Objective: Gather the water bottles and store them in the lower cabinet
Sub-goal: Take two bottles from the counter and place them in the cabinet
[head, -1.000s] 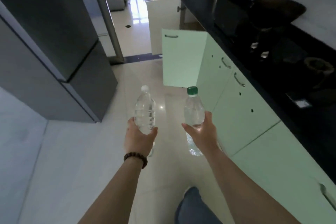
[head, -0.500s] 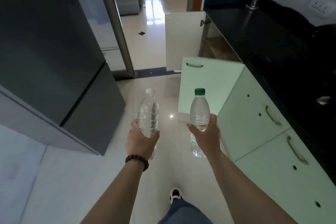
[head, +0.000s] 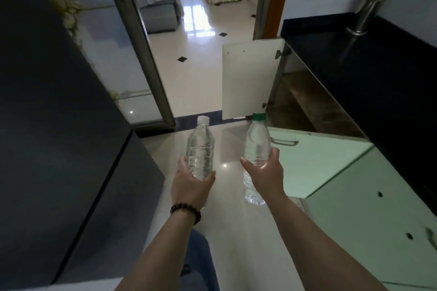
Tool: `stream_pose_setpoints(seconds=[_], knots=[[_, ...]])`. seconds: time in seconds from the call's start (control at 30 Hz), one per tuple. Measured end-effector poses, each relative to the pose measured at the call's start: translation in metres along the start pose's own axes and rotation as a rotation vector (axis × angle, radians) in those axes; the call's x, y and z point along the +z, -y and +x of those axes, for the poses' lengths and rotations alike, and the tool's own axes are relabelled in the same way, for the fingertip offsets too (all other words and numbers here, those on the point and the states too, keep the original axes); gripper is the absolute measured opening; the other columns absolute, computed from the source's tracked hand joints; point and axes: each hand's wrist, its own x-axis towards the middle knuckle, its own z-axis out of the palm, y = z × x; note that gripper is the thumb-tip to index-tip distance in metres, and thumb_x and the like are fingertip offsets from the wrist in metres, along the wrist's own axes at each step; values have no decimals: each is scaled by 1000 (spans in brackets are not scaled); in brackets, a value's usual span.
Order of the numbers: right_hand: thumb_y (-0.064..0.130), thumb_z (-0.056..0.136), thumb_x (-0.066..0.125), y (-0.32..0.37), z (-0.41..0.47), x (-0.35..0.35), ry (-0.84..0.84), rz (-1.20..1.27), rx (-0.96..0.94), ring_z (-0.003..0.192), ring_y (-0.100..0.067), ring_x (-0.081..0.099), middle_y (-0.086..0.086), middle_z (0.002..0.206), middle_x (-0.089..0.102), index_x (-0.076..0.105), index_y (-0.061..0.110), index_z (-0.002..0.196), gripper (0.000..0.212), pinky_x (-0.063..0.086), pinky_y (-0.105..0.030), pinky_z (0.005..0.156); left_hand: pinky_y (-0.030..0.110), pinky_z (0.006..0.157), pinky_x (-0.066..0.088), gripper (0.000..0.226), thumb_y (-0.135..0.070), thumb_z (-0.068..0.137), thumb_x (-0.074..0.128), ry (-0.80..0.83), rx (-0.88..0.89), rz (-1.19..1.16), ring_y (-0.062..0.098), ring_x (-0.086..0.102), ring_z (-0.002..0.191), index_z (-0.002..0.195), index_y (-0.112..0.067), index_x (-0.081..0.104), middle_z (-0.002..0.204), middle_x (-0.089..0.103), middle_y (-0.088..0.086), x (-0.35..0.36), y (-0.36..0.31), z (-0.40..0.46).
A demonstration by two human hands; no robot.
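My left hand (head: 190,184) grips the lower half of a clear water bottle with a white cap (head: 201,146), held upright. My right hand (head: 264,170) holds a second clear bottle with a green cap (head: 257,139) around its middle, also upright. Both bottles hang above the tiled floor. Just right of them a pale green lower cabinet door (head: 314,163) stands swung out. Behind it a white door (head: 248,78) is also swung out, showing the dim lower cabinet interior (head: 305,99) under the black counter.
A dark refrigerator (head: 59,137) fills the left side. The black countertop (head: 378,78) runs along the right with a metal faucet (head: 364,14). Green drawer fronts (head: 378,220) sit below it. A doorway (head: 201,30) ahead leads to a room with a sofa.
I have walked forward along the counter with both bottles held the same way. The open cabinet doors and the doorway have come closer, and the cabinet interior is in sight.
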Motion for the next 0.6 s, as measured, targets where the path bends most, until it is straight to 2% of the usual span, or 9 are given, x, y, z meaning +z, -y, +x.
stream_pose_setpoints(seconds=[0.1,0.17,0.27,0.33,0.4,0.5,0.6], knots=[[35,73,78,28,59,43,-73,61,53,82,-15,58,-2,105,57,41,17,122,64,37,-11,58,37,71,57,75,-45,69,79,64,68,58,16,63,82,130,-26,39,106,61,-3,-1,-15,87],[35,73,79,47,95,67,-134,94,95,81,-14,58,-1,103,58,42,18,121,63,37,-12,58,34,71,54,73,-42,70,79,114,145,110,17,61,83,130,-23,42,104,61,-3,-4,-30,141],[33,73,79,73,140,91,-230,128,160,85,-17,59,9,90,56,42,18,121,62,39,-22,66,34,72,54,71,-40,71,79,203,219,139,16,61,86,129,-23,43,104,62,-4,-3,-54,209],[33,74,79,85,165,99,-283,121,202,80,-14,54,8,90,55,43,17,120,61,34,-17,62,38,76,56,69,-40,70,79,254,251,129,16,63,87,127,-25,43,103,61,-6,3,-70,246],[33,74,79,92,186,102,-342,94,241,77,-13,50,5,92,55,44,14,118,60,32,-18,58,33,76,52,66,-36,71,80,303,288,122,15,61,86,126,-24,45,98,60,-7,14,-87,276],[34,71,81,86,216,101,-422,106,298,79,-18,56,1,91,59,44,14,112,59,38,-24,72,31,77,50,66,-34,73,80,401,331,130,15,59,86,128,-21,45,97,59,-8,38,-108,310],[36,70,81,71,244,97,-503,112,363,81,-19,61,1,91,60,43,17,107,57,45,-28,75,31,79,51,69,-35,74,79,506,346,132,16,60,90,131,-23,42,103,59,-7,73,-123,337]])
